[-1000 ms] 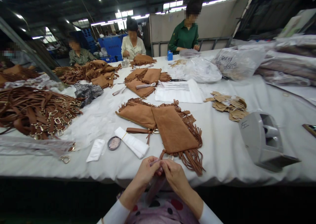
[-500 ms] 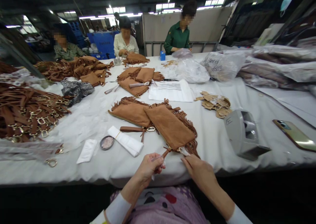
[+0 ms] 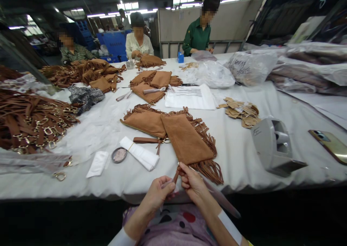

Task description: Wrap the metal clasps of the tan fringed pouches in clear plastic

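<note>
A brown fringed pouch [image 3: 187, 139] lies flat in front of me, overlapping a second brown pouch [image 3: 146, 123] on its left. From its near corner a short brown leather pull [image 3: 176, 175] runs down toward me. My right hand [image 3: 193, 184] pinches the pull close to the pouch corner. My left hand [image 3: 159, 191] is closed on the pull's lower end, together with thin clear plastic. A long plastic-wrapped strip [image 3: 223, 201] trails past my right wrist over the table edge; its upper end is hidden behind the hand.
Left are a pile of brown straps with metal clasps [image 3: 35, 126], a small round dish [image 3: 119, 155] and folded white sheets [image 3: 139, 154]. Right are brown paper tags [image 3: 240, 110], a grey tape dispenser [image 3: 275, 146] and a phone [image 3: 329, 145]. Several people work across the table.
My right hand has moved left from the pouch's near edge to the pull, close beside my left hand. The plastic-wrapped strip now shows by my right wrist. The view has shifted slightly.
</note>
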### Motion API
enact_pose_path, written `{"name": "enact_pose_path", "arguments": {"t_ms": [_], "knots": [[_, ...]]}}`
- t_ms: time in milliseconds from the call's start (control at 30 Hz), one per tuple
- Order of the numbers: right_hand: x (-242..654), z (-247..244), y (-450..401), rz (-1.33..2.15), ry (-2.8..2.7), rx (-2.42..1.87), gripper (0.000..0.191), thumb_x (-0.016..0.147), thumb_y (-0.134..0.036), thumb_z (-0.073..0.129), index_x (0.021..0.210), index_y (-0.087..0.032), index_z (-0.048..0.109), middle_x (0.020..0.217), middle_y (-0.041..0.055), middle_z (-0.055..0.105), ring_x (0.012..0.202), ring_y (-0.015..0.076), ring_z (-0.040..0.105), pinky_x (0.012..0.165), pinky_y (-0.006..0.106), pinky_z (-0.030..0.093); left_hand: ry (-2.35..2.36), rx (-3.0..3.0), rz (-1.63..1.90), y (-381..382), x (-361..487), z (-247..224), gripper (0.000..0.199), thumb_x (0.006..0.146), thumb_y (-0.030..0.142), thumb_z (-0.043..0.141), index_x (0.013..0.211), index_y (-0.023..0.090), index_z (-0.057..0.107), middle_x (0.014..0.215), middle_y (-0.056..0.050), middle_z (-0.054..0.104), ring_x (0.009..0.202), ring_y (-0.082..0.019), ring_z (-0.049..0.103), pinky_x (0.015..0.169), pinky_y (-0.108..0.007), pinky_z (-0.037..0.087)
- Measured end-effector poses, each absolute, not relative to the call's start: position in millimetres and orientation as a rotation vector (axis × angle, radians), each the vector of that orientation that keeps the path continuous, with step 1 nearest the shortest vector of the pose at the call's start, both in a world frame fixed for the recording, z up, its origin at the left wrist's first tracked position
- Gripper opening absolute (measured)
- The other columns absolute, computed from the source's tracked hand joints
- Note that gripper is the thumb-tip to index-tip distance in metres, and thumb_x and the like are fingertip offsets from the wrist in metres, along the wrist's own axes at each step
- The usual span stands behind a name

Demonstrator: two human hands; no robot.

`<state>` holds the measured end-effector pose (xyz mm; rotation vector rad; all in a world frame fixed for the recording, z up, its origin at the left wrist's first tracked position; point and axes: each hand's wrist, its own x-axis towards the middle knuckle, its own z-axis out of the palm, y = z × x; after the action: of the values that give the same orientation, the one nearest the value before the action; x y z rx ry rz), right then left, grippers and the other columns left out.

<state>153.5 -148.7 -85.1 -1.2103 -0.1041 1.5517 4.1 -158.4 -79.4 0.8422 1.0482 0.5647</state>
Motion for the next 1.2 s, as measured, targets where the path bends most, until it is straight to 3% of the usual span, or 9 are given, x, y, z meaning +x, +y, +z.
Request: {"name": "enact_pose_path", "arguments": {"t_ms": [167,300,467,567,667,800,867,967,1200], "knots": [[157.1,-89.8,-151.9,1.486,-0.187,-1.284,0.040,0.053,-0.040,0.084,0.067,-0.013,0.058,0.061,-0.0013,0.057,0.038,-0.0016,0.021,0.030,0.011,0.010,1.079,0.906,0.566,-154.7,7.7,-83.6,0.057,0.063,0.061,0.069,0.079,0.007,0.069,0.058,-0.001,0.059,0.053,-0.009,0.046,0.054,-0.022,0.032],[156.2,-91.5,-152.4,1.471,-0.240,-1.321,0.040,0.054,-0.042,0.081,0.066,-0.011,0.060,0.062,0.0004,0.059,0.036,-0.0016,0.020,0.030,0.014,0.009,1.113,0.745,0.673,-150.3,18.5,-85.1,0.056,0.059,0.063,0.071,0.078,0.010,0.069,0.063,-0.003,0.062,0.055,-0.012,0.054,0.053,-0.023,0.039],[154.4,-96.9,-152.3,1.454,-0.251,-1.316,0.040,0.052,-0.043,0.082,0.062,-0.012,0.058,0.041,-0.0113,0.035,0.035,0.0000,0.018,0.032,0.015,0.008,1.144,0.672,0.694,-143.1,32.9,-86.1,0.057,0.061,0.062,0.071,0.085,0.011,0.068,0.067,-0.004,0.065,0.054,-0.012,0.058,0.052,-0.023,0.043],[156.0,-98.2,-154.6,1.477,-0.250,-1.324,0.042,0.055,-0.044,0.082,0.054,-0.015,0.052,0.037,-0.0113,0.032,0.034,0.0011,0.022,0.032,0.015,0.010,1.046,0.765,0.621,-142.0,34.0,-84.8,0.051,0.062,0.055,0.073,0.085,0.010,0.067,0.067,-0.004,0.066,0.055,-0.012,0.058,0.054,-0.023,0.043],[161.2,-93.8,-159.3,1.540,-0.198,-1.275,0.037,0.056,-0.038,0.083,0.059,-0.014,0.056,0.043,-0.0068,0.045,0.036,0.0023,0.031,0.032,0.014,0.017,1.013,0.775,0.557,-143.5,30.4,-83.3,0.044,0.057,0.045,0.079,0.080,0.009,0.065,0.066,-0.004,0.066,0.053,-0.010,0.057,0.052,-0.021,0.042],[171.6,-82.5,-160.5,1.659,0.035,-1.057,0.030,0.060,-0.030,0.082,0.075,-0.016,0.062,0.078,0.0047,0.068,0.045,0.0041,0.045,0.038,0.015,0.033,1.043,0.766,0.540,-144.3,27.2,-82.9,0.041,0.057,0.043,0.079,0.075,0.010,0.062,0.065,-0.005,0.067,0.051,-0.011,0.058,0.052,-0.022,0.043],[175.5,-79.0,-156.9,1.646,0.118,-1.037,0.028,0.061,-0.029,0.082,0.069,-0.017,0.058,0.075,0.0053,0.068,0.042,0.0040,0.043,0.034,0.015,0.028,1.037,0.802,0.515,-143.4,27.6,-83.0,0.040,0.058,0.043,0.078,0.075,0.011,0.062,0.065,-0.005,0.067,0.050,-0.011,0.058,0.051,-0.022,0.043],[176.6,-79.3,-150.6,1.528,0.099,-1.119,0.032,0.057,-0.028,0.083,0.060,-0.016,0.053,0.062,0.0027,0.064,0.034,0.0005,0.026,0.029,0.015,0.014,1.051,0.845,0.496,-141.5,28.7,-83.0,0.042,0.059,0.046,0.077,0.074,0.011,0.061,0.064,-0.005,0.067,0.049,-0.011,0.058,0.050,-0.022,0.042],[170.5,-89.9,-145.7,1.354,-0.034,-1.254,0.035,0.051,-0.032,0.082,0.055,-0.015,0.051,0.048,-0.0017,0.055,0.033,-0.0003,0.020,0.030,0.017,0.011,1.087,0.877,0.536,-134.8,29.8,-84.1,0.051,0.061,0.057,0.073,0.078,0.011,0.061,0.068,-0.007,0.068,0.058,-0.015,0.062,0.055,-0.024,0.044]]}}
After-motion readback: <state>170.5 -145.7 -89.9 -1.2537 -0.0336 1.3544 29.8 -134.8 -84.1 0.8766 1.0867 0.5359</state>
